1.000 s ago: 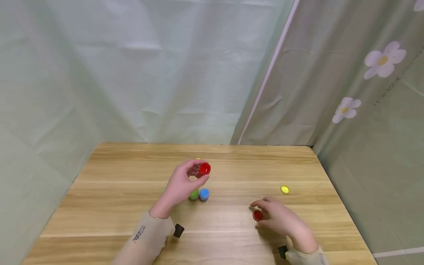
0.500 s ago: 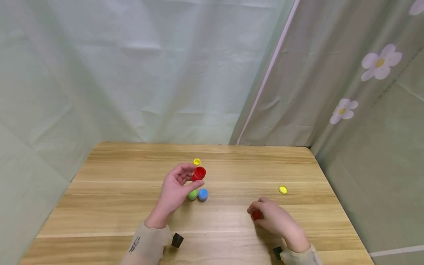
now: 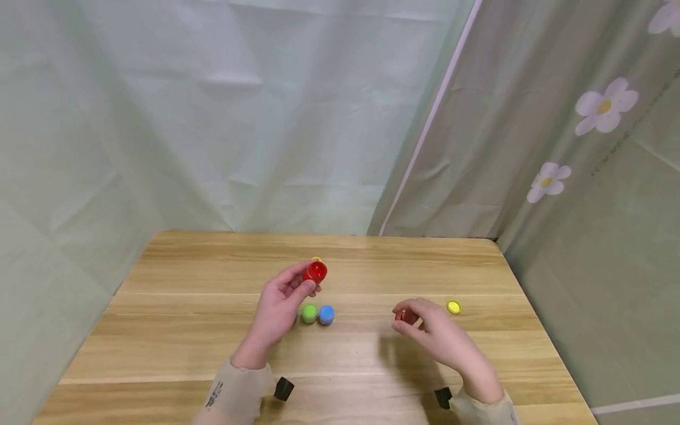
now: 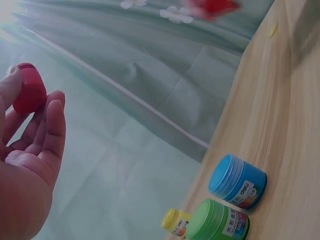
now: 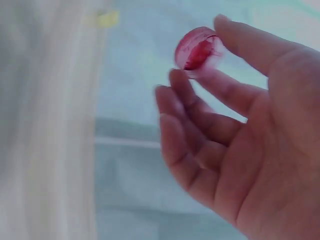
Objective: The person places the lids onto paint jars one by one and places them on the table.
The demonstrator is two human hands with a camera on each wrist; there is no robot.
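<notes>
My left hand [image 3: 273, 313] holds a small red paint jar [image 3: 316, 272] above the table, pinched between thumb and fingers. Its uncovered mouth faces up toward the head camera, with red inside. To the right, my right hand [image 3: 443, 336] pinches a clear lid smeared with red [image 5: 199, 50] between thumb and fingertips, raised over the wood. Below the left hand stand a green jar [image 3: 309, 313] and a blue jar [image 3: 326, 315], side by side, both capped. Behind the red jar a yellow jar [image 4: 175, 220] is mostly hidden in the head view.
A yellow lid [image 3: 453, 307] lies on the wooden table [image 3: 175, 330], beyond my right hand. Pale green curtains [image 3: 255, 118] with printed flowers hang behind and beside the table. Black wrist cameras [image 3: 284, 388] jut from both sleeves.
My right hand has closed on the red lid and lifted it off the table. My left hand has shifted slightly left with the red jar, turning it a little.
</notes>
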